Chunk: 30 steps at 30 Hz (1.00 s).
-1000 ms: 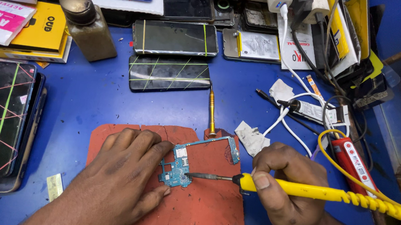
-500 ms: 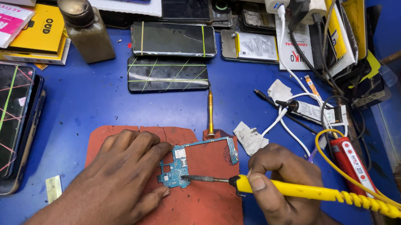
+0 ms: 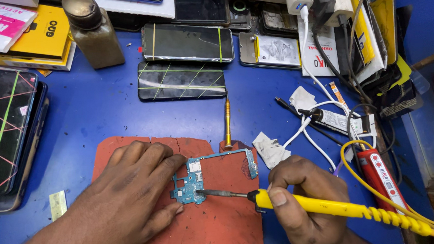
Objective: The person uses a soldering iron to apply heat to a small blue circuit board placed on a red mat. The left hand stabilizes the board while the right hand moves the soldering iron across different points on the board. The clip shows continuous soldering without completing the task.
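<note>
Pink package [image 3: 4,26] on yellow box [image 3: 46,38], far-left behind brown bottle [image 3: 93,31]

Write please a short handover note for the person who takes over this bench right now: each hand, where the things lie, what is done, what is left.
Left hand: flat on the red mat, fingertips pinning the small circuit board.
Right hand: grips the yellow soldering iron, tip touching the board's lower part.
Board lies bare on the mat; a brass screwdriver lies above it on the blue table.
Done: board is out and exposed.
Left: the joint under the tip; its state is too small to judge.
</note>
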{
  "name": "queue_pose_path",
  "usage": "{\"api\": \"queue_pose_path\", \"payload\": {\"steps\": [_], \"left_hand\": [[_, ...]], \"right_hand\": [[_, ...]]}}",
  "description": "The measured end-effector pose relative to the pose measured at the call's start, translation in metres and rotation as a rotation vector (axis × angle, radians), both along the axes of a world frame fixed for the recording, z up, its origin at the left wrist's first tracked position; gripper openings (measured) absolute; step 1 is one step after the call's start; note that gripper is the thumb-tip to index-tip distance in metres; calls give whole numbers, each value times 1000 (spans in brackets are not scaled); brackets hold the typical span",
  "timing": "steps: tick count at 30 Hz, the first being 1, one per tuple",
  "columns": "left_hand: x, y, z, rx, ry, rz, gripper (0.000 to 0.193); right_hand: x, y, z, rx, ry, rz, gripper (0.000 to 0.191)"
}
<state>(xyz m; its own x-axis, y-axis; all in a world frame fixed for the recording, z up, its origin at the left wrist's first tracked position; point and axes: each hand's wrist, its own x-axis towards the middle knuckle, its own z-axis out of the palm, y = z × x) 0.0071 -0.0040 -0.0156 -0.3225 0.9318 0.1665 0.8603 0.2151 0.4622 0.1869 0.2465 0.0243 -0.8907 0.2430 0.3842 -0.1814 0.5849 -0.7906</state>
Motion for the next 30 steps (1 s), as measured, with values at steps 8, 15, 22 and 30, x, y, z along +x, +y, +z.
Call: {"api": "queue_pose_path", "payload": {"steps": [8,15,22,30], "left_hand": [[0,1,2,9,-1,0,66],[0,1,4,22,9,3,66],[1,1,3,24,3,6,65],[1,0,0,-10,-8,11,66]], "right_hand": [[1,0,0,11,5,-29,11],[1,1,-1,-1,17,-24,11],[2,1,-2,-5,18,-26,12],[2,1,-2,-16,15,-22,12]]}}
